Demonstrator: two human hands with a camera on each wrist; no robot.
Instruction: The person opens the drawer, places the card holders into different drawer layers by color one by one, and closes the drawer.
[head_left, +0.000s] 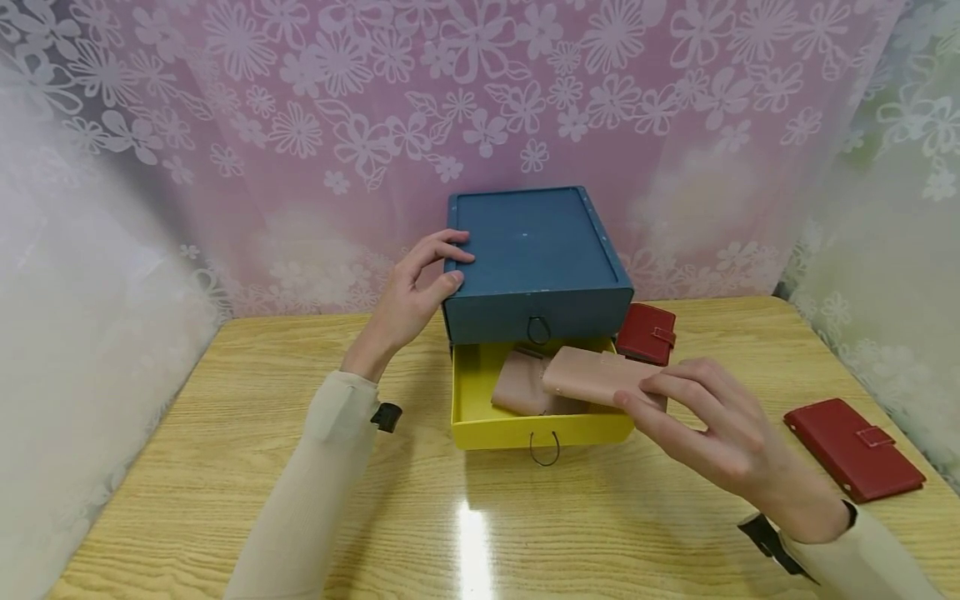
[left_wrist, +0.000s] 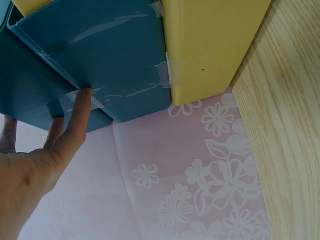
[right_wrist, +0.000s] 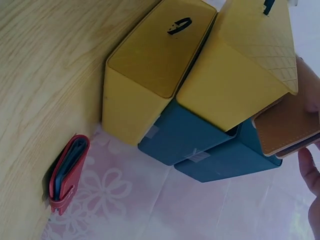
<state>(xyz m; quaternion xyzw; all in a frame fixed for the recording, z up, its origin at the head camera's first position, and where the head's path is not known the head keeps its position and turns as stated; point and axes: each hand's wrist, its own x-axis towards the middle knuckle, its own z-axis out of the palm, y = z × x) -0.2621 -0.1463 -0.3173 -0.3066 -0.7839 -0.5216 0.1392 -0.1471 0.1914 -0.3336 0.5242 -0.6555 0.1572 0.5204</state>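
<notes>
Held wallet smooth leather; table glossy wood.

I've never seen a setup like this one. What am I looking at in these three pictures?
There is no machine here: a person works bare-handed. The wide picture comes from a camera worn on the head, looking forward and down; the other two come from cameras worn on the left and right wrists. On the wooden table stands a drawer stack, blue on top, with a yellow drawer open below. The left hand rests on the stack's upper left edge. The right hand pinches a pink wallet over the drawer, where a second pink wallet lies. To the right are a small red wallet and a nearer red wallet.
</notes>
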